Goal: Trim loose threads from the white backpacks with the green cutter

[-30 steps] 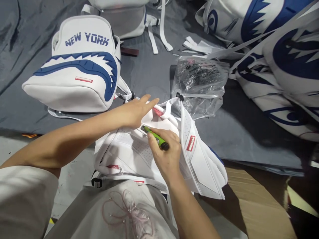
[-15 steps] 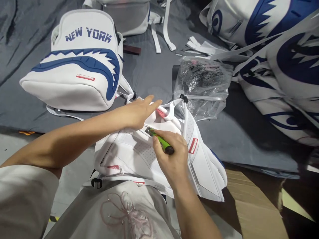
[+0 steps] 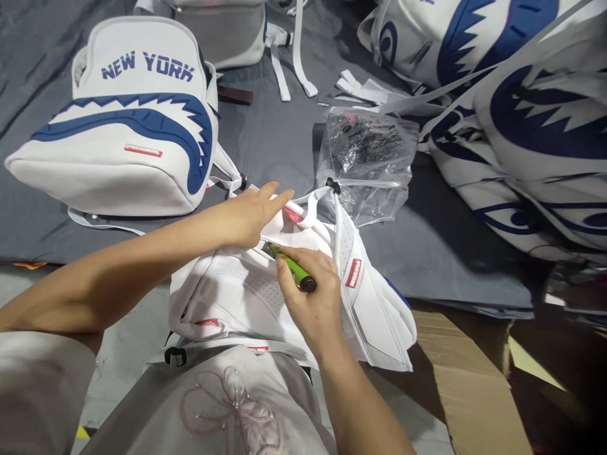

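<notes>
A white backpack lies back-side up on my lap and the table edge, its white straps toward the far side. My left hand rests flat on its upper part with fingers stretched out, pressing it down. My right hand is closed around a green lighter, whose metal tip touches the backpack just under my left hand.
A finished white and blue "NEW YORK" backpack lies at the back left on the grey cloth. A clear plastic bag lies just beyond my hands. Several white and blue bags pile up at right. Brown cardboard sits at lower right.
Both hands keep their hold and place on the backpack. The view has shifted slightly, so everything sits a little further left in the picture.
</notes>
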Tool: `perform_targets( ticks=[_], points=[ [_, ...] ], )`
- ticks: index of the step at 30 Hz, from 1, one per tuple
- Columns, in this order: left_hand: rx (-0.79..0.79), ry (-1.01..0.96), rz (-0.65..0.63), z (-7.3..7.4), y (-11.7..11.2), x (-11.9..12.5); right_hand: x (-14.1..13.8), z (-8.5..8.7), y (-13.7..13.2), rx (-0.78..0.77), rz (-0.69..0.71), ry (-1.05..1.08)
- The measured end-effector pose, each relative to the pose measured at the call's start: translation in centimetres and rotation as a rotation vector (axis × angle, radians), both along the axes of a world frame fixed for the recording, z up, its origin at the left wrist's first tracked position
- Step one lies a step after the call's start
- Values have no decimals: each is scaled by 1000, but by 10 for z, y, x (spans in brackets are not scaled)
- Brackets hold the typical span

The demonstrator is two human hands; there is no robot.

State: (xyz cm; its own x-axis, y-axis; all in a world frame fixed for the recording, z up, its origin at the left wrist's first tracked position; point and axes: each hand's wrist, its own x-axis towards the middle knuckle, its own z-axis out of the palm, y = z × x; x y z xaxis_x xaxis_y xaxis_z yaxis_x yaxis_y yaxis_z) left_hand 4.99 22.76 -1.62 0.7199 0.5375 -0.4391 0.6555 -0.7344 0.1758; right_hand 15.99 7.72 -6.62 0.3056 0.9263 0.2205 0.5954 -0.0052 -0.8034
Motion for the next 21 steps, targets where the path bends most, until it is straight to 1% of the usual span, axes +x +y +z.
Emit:
perform_targets(
  ticks=[1, 5, 9, 12, 15, 17, 19, 21],
  points=[
    [-3, 13, 2, 1, 0, 1, 0, 0, 0, 14, -2, -7],
    [-15, 21, 10, 4, -1, 2, 2, 0, 1, 18, 80, 48],
    [-16, 15, 16, 1, 0, 0, 6, 1, 1, 28, 25, -12],
    [-9, -3, 10, -2, 1, -1, 6, 1, 2, 14, 83, 40],
    [-20, -13, 5, -1, 1, -1, 6, 1, 3, 15, 63, 7],
    [-23, -9, 2, 1, 0, -1, 7, 2, 3, 27, 77, 6],
    [-25, -8, 9, 2, -1, -1, 7, 3, 3, 8, 109, 31],
    [-33, -13, 19, 3, -1, -1, 8, 4, 2, -16, 87, 5]
  ],
)
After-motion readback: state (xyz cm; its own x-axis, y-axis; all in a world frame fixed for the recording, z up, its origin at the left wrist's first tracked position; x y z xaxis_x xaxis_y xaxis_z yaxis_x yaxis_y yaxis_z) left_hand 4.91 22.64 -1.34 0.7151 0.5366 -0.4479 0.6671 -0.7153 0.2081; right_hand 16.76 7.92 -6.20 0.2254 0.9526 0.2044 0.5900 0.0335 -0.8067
